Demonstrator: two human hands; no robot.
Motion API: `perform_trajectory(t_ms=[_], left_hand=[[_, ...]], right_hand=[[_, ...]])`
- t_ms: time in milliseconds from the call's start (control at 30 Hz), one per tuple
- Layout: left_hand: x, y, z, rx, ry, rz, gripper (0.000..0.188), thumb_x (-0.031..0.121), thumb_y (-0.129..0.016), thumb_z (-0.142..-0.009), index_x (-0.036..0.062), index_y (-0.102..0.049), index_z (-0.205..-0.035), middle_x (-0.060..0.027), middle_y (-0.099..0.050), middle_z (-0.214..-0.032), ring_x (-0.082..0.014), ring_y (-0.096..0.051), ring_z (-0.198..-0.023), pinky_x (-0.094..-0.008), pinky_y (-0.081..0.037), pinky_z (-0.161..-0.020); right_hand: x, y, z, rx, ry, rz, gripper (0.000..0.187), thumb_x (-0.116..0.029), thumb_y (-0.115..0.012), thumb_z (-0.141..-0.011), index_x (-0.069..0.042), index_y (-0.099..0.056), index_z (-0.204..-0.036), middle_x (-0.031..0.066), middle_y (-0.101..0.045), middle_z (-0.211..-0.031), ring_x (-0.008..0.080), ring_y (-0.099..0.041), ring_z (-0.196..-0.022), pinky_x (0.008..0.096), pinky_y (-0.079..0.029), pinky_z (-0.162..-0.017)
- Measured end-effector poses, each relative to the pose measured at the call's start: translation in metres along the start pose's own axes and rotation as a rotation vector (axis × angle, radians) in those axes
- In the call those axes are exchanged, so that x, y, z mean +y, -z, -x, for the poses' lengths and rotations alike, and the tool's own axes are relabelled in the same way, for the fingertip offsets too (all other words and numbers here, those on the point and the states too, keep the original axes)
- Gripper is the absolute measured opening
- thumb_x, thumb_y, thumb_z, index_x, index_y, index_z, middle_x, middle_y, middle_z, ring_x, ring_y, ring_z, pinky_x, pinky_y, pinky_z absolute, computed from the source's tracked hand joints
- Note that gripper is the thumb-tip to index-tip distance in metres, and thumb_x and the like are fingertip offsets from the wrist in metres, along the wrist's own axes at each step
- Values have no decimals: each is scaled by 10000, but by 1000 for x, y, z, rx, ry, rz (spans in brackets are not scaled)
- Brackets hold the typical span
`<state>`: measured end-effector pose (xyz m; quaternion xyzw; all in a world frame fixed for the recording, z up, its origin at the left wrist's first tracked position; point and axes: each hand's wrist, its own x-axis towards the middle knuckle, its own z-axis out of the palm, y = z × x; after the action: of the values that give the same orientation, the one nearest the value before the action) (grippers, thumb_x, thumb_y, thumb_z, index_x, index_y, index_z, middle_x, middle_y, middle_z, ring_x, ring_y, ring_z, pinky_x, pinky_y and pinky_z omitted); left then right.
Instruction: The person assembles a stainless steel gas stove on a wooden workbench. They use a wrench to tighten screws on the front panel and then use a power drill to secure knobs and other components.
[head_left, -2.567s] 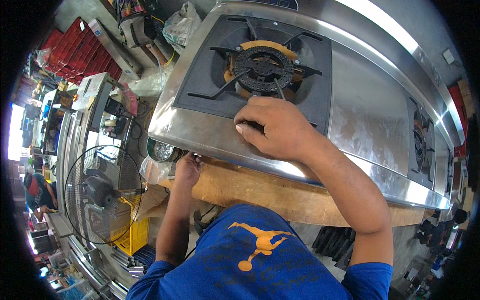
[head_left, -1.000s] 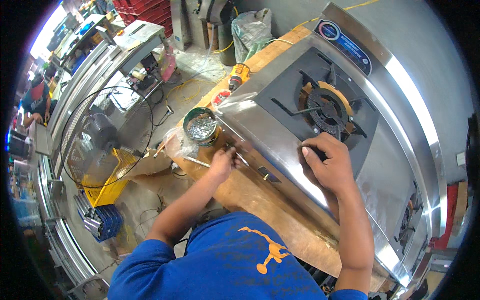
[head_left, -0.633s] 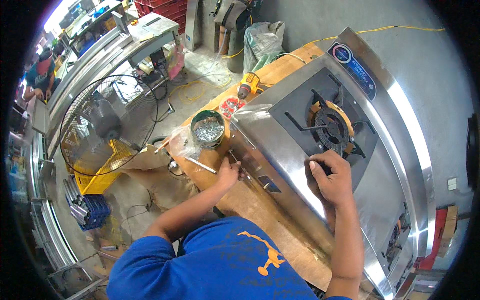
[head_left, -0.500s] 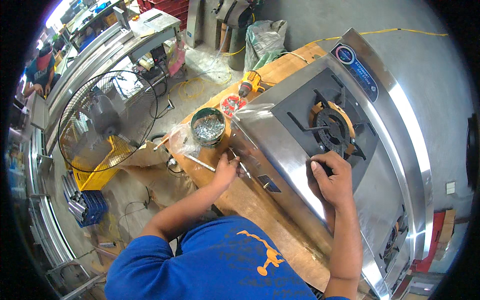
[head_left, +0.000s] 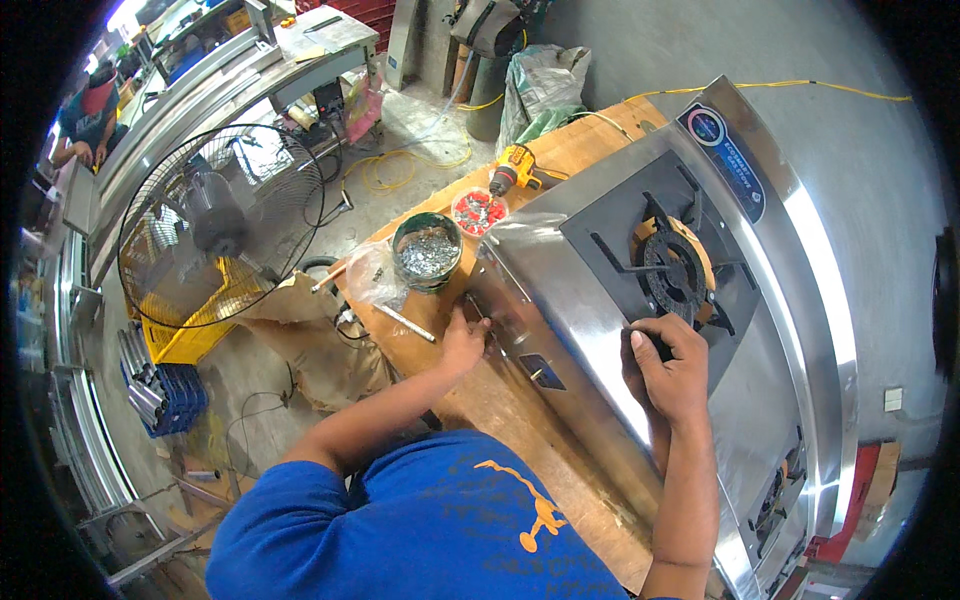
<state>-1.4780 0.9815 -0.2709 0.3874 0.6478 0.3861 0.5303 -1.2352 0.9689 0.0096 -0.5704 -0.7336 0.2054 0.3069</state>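
Observation:
A stainless steel gas stove (head_left: pixel 590 290) lies at an angle on the wooden board (head_left: pixel 500 425). Against its near side panel, my left hand (head_left: pixel 466 342) is closed, fingers bent round a thin metal rod (head_left: pixel 475 306) that runs along the panel. Lower on that panel a brass stem (head_left: pixel 538 375) sticks out of a small dark label plate. My right hand (head_left: pixel 675 365) rests over the stove's top edge, closed on a dark knob-like piece (head_left: pixel 660 347) mostly hidden by the thumb and fingers. Just beyond it is a round burner (head_left: pixel 672 268) with black pan supports.
Left of the stove stand a tin of small metal parts (head_left: pixel 428 252), a red-and-white tub of screws (head_left: pixel 478 212), a yellow cordless drill (head_left: pixel 515 170), a clear plastic bag (head_left: pixel 370 275) and a white stick (head_left: pixel 405 322). A floor fan (head_left: pixel 218 215) stands farther left; a co-worker (head_left: pixel 90 115) sits beyond.
The whole view has shifted slightly. My left hand has turned a little at the side panel, its fingers now nearer the panel; my right hand keeps its place on the stove edge.

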Motion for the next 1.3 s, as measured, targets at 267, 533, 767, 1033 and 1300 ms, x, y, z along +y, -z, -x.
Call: perform_trajectory(t_ms=[267, 533, 767, 1033, 1300], left_hand=[[-11, 3, 13, 112, -66, 157, 563, 169, -573, -995, 12, -303, -1464, -200, -664, -933, -316, -688, -761, -415, -555, -628], [38, 27, 8, -203, 303, 711, 198, 125, -521, -1026, 23, -457, -1183, -76, -583, -836, -159, -584, -650, -335, -524, -557], [33, 31, -7, -236, 345, 804, 194, 141, -542, -1021, 7, -446, -1124, -75, -604, -836, -158, -585, -641, -324, -517, -554], [-23, 1, -2, 118, -105, -250, 476, 264, -613, -981, -85, -450, -1259, -250, -684, -1013, -395, -674, -808, -480, -553, -721], [-22, 17, 13, 72, -177, -285, 427, 330, -567, -990, -68, -597, -1140, -329, -643, -1040, -507, -608, -1032, -539, -484, -912]], right_hand=[[-6, 0, 10, -13, -2, 9, 139, -116, -702, -863, -4, -711, -945, 118, -670, -846, 246, -635, -798, 325, -478, -736], [-1, -1, 11, -14, 9, 7, 144, -137, -696, -860, -25, -715, -948, 121, -653, -829, 266, -634, -777, 342, -483, -720], [-1, -4, 8, -8, 29, 32, 135, -123, -700, -848, -27, -717, -942, 130, -658, -828, 282, -639, -765, 351, -489, -711], [-4, -7, 8, -9, -3, 25, 143, -122, -697, -866, -6, -709, -948, 116, -662, -833, 247, -633, -787, 331, -479, -737], [-14, -10, 20, -7, 10, 36, 136, -97, -684, -869, 14, -701, -945, 101, -662, -842, 210, -625, -814, 310, -474, -778]])
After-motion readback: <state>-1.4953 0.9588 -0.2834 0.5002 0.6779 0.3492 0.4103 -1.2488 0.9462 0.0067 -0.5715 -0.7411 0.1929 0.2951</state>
